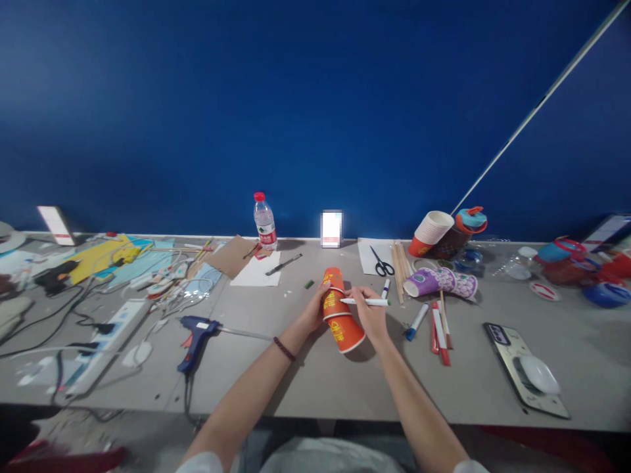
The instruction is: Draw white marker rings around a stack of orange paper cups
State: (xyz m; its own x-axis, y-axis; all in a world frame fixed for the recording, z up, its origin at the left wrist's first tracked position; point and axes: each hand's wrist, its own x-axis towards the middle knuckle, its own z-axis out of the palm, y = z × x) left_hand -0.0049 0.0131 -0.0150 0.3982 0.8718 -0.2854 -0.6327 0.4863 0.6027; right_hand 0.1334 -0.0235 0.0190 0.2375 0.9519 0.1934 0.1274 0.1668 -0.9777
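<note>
The stack of orange paper cups (339,309) lies tilted on its side near the middle of the table (305,381), its open mouth toward the near edge and its base pointing toward the far wall. Paper cups like these are probably very light and thin-walled, so they would dent under a hard squeeze and could slide apart from each other if pulled along their length. The rolled rim and the nested part where the walls double up look like the stiffest places to hold; the smooth printed sides may be a little slippery.

The left hand (315,309) curls around the far side of the stack, fingers wrapped partly round the upper cup and steadying it against the table. The right hand (371,314) is closed in a writing grip on a white marker (365,301), which lies nearly level with its tip touching or just at the side of the cups; its heel seems to rest near the lower cup.

Just to the right lie more markers (418,320) and red sticks (440,332), with a purple cup (438,281) on its side beyond them. Scissors (383,265) sit on white paper toward the far edge. A blue glue gun (196,332) lies to the left, closer to the near edge.
</note>
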